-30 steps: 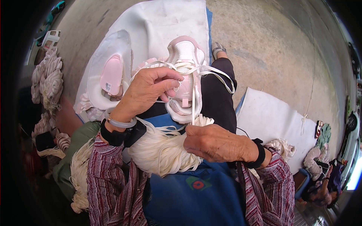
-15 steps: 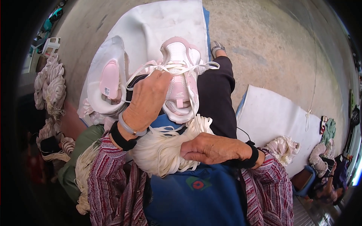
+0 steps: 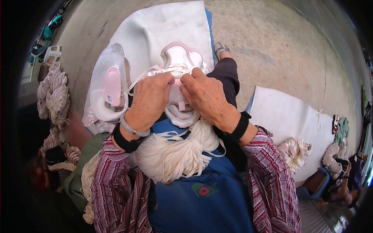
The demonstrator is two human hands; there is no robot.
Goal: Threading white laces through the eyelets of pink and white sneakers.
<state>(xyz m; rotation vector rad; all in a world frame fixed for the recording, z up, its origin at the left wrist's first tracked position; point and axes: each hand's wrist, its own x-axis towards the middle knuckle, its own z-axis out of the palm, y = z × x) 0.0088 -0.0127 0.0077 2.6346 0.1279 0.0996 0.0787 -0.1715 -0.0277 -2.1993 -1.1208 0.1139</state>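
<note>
My two hands bend over the pink-and-white shoe (image 3: 179, 54), upper centre of the frame.
My left hand (image 3: 149, 99) and right hand (image 3: 208, 97) have curled fingers at the lacing; I can't tell whether they grip it. The loose white lace (image 3: 140, 76), looping out left of centre, could snag or twist if pulled unevenly.

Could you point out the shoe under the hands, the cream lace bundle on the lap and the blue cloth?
Shoe (image 3: 178, 93): head view, on its pink tongue.
Cream lace bundle (image 3: 175, 156): head view, middle of its strands.
Blue cloth (image 3: 200, 211): head view, plain part below its emblem.
</note>
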